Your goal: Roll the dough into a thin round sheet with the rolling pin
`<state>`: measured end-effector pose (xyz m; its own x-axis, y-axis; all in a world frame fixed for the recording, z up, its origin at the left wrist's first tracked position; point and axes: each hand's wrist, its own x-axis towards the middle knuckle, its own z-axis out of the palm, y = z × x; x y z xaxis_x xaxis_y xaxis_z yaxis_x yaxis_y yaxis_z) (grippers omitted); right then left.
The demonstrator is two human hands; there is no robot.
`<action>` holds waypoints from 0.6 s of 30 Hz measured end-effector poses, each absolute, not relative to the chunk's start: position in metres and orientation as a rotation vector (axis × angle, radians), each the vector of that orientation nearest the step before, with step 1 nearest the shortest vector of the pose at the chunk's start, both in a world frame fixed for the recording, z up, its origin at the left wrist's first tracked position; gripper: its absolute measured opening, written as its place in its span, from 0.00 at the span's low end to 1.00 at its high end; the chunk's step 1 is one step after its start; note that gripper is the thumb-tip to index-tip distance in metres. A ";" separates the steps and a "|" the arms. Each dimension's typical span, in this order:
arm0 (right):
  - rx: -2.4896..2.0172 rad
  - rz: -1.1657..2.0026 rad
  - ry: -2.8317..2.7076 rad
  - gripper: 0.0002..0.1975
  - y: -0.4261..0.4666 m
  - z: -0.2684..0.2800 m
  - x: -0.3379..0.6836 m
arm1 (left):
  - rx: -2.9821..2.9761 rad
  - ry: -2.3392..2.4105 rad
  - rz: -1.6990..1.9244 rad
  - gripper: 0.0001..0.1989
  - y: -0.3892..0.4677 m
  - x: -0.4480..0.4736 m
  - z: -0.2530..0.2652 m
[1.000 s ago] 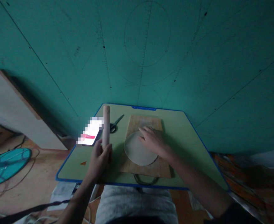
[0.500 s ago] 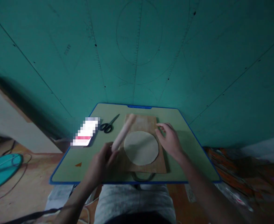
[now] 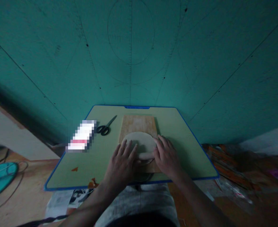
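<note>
The left hand (image 3: pixel 122 160) and right hand (image 3: pixel 166 154) rest open over the ends of a pale rolling pin (image 3: pixel 145 156), partly hiding thin, round dough (image 3: pixel 141 137) on a wooden board (image 3: pixel 139 122) near the front edge of the bench (image 3: pixel 183 148). Black-handled scissors (image 3: pixel 109 124) and a pixelated phone (image 3: pixel 82 134) lie toward the left edge.

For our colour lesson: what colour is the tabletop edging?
The tabletop edging is blue, shown best in the head view.

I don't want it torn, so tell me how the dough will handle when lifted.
The dough will probably flop, being flat and thin-looking. Its broad shape makes rolling away unlikely. The rolling pin across its near part may hold it down.
</note>
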<state>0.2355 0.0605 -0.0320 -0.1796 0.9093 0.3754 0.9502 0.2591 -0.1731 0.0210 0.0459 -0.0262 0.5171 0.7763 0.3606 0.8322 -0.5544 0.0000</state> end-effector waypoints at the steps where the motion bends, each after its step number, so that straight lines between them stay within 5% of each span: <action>1: -1.707 -0.146 -2.167 0.22 0.064 -0.031 0.235 | -2.553 -1.415 -0.500 0.26 0.046 0.022 -0.030; 4: -1.767 -0.116 -2.243 0.25 0.078 -0.025 0.234 | -2.501 -1.500 -0.531 0.33 0.053 0.026 -0.034; 13: -1.913 0.237 -2.380 0.28 0.163 -0.017 0.226 | -2.550 -1.634 -0.464 0.28 0.119 0.023 -0.024; 18: -1.894 0.184 -2.283 0.26 0.177 -0.010 0.220 | -2.525 -1.760 -0.340 0.33 0.131 0.024 -0.016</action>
<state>0.2197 0.1768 -0.0105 -0.1795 0.9824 0.0510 0.9616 0.1862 -0.2016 0.0244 0.1313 -0.0165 0.3303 0.9215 0.2042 0.9313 -0.3534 0.0882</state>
